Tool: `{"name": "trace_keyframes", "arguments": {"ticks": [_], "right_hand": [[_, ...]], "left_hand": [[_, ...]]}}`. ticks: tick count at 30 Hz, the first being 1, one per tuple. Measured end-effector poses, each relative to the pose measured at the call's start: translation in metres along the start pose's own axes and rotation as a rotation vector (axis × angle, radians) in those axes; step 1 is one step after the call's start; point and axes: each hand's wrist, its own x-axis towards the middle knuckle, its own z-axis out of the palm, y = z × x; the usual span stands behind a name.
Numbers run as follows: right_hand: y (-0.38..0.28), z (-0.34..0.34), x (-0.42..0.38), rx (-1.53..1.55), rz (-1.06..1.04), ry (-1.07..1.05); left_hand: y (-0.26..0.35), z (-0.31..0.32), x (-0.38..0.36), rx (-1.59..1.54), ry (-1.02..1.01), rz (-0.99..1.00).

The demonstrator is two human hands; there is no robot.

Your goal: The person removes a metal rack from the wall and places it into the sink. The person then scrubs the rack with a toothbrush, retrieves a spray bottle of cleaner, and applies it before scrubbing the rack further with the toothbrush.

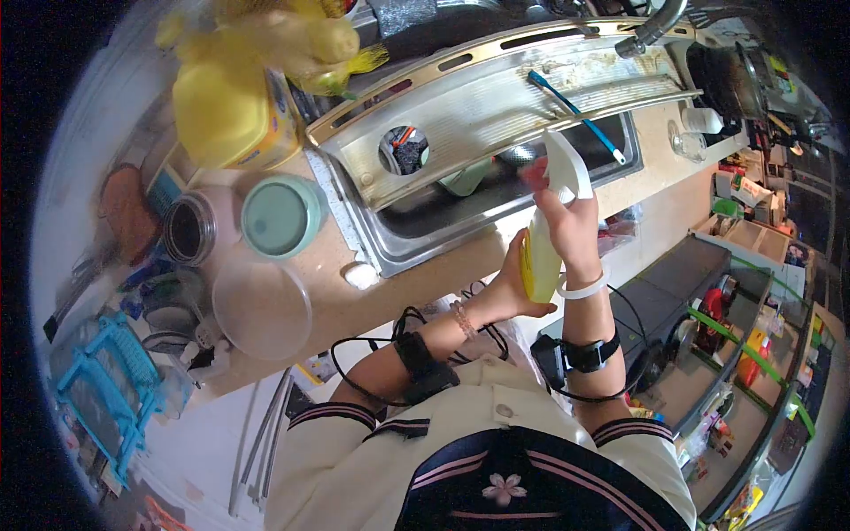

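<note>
Left hand (506,290): fingers wrapped about the lower body of the spray bottle, supporting it from the left. Right hand (574,226): closed around the neck just below the sprayer head; whether the trigger is pressed cannot be told.

Spray bottle (544,257): center of the frame, right of the middle, in both hands, above the worktop's (332,292) near edge. White, slim, with a yellow area low on its left side; stands slightly tilted, its long white sprayer head (571,173) uppermost. Fill level: not discernible.

Sink (390,255): metal, behind the bottle, partly covered.

Metal panel (469,111): upper center, set slantwise over the sink; ribbed, pierced by a round hole near its left end. Brownish marks show toward the upper right, so the surface appears only partly clean; any spray on it cannot be made out.

Blue brush (575,111): lying across the panel, out of both hands, its scrubbing evidently not under way.

Tap (653,34): top right, beyond the panel.
</note>
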Motion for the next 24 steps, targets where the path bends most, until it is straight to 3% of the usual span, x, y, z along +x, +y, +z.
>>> {"name": "trace_keyframes", "arguments": {"ticks": [3, 7, 11, 14, 17, 20, 24], "right_hand": [[-0.011, -0.016, 0.014, -0.132, 0.135, -0.078], [-0.015, -0.022, 0.022, -0.072, 0.088, 0.025], [-0.010, -0.030, 0.030, -0.145, 0.111, -0.035], [-0.006, -0.036, 0.028, -0.136, 0.071, 0.017], [-0.010, -0.040, 0.034, -0.107, -0.033, 0.017], [-0.024, -0.064, 0.036, -0.046, 0.116, 0.101], [-0.034, -0.087, 0.050, -0.057, -0.118, 0.189]], "left_hand": [[0.000, 0.003, 0.012, -0.130, 0.002, -0.021], [0.033, -0.018, 0.027, -0.312, -0.086, -0.101], [0.032, -0.013, 0.035, -0.407, -0.111, -0.083], [0.028, -0.011, 0.041, -0.199, -0.132, -0.107], [0.016, 0.009, 0.046, -0.159, -0.079, -0.001], [0.030, 0.006, 0.063, -0.143, -0.123, 0.005], [0.034, 0.026, 0.094, -0.002, -0.114, 0.053]]}}
